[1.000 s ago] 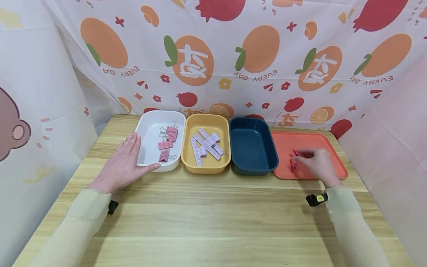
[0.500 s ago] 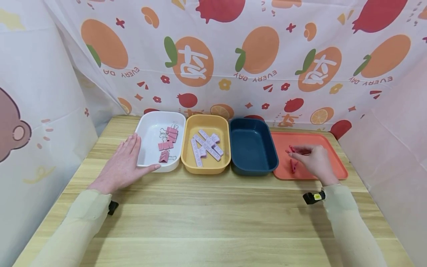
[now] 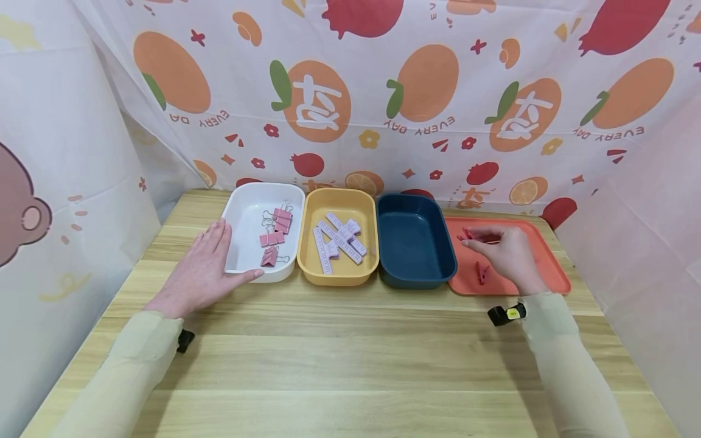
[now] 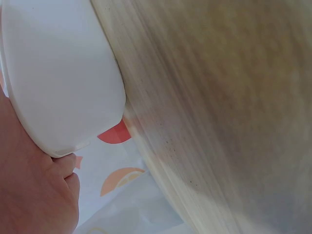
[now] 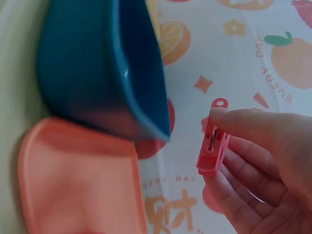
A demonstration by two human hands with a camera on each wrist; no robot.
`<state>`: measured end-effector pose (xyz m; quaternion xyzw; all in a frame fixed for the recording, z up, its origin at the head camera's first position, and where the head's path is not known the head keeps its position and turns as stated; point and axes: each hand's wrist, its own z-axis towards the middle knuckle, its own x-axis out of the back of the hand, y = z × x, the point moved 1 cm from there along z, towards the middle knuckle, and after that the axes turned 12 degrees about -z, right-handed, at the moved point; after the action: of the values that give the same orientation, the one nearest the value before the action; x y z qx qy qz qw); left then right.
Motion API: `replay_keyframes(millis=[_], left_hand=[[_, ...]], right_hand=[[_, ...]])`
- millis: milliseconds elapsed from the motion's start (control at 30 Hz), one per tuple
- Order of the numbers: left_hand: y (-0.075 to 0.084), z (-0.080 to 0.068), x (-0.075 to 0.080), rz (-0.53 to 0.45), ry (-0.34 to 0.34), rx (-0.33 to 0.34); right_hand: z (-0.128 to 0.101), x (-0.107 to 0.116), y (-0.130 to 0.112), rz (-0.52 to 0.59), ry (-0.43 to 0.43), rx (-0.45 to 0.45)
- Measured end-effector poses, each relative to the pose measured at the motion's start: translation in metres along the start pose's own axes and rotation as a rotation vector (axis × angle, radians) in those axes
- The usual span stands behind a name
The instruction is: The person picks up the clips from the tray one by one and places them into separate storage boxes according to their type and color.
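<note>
My right hand (image 3: 506, 252) pinches a red clothespin (image 5: 213, 141) between thumb and fingers, held above the orange tray (image 3: 539, 267). On that tray, below the hand, lies another red clothespin (image 3: 482, 272). The navy box (image 3: 446, 267) stands just left of the tray with nothing visible inside. At the far left, my left hand (image 3: 199, 267) rests against the white box (image 3: 235, 207), fingers straight along its left side and thumb at its front rim. Several pink binder clips (image 3: 272, 238) lie in the white box.
Between the white and navy boxes stands a yellow box (image 3: 338, 278) holding several lilac ruler-like clips (image 3: 345, 240). All the containers sit in a row along the back of the wooden table (image 3: 339, 353). A fruit-print cloth (image 3: 350, 91) hangs close behind them.
My right hand has lifted one red clothespin off the tray and moved left with it, toward the navy box. The other clothespin stays on the tray. My left hand has not moved.
</note>
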<state>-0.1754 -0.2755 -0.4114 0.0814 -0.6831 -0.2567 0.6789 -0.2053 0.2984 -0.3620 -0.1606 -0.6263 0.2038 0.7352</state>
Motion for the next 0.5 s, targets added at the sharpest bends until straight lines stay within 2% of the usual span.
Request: replay_keyframes(millis=[300,500], left_hand=[[0.000,-0.001,-0.001,0.002,-0.002,-0.001],[0.000,-0.001,-0.001,0.005,0.000,-0.003]], right_hand=[[0.009,0.000,-0.021,0.042,-0.005,0.020],[0.017,-0.001,-0.030,0.051,0.005,0.064]])
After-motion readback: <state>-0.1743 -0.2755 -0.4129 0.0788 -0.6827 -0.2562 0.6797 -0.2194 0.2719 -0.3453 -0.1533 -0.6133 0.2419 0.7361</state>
